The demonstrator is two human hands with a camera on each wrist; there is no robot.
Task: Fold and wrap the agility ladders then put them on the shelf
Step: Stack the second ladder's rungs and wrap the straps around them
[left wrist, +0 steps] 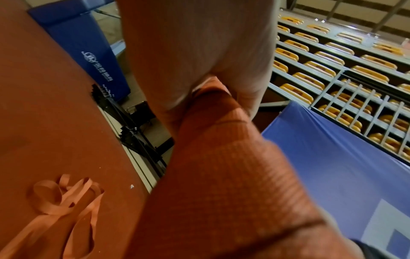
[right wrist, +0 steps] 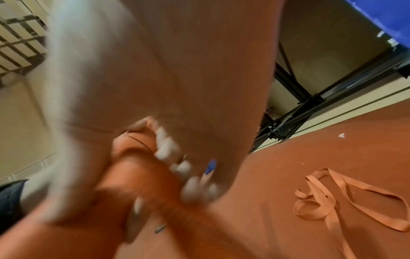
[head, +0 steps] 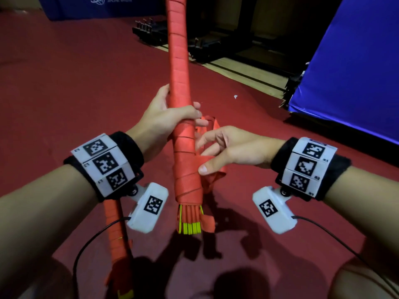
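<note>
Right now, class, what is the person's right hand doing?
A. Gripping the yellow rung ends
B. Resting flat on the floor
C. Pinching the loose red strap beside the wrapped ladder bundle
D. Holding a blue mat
C: the right hand pinches the loose red strap while the left hand grips the wrapped ladder bundle.

2 wrapped ladders [head: 180, 67] [head: 115, 229], 2 hands [head: 166, 117] [head: 233, 147].
</note>
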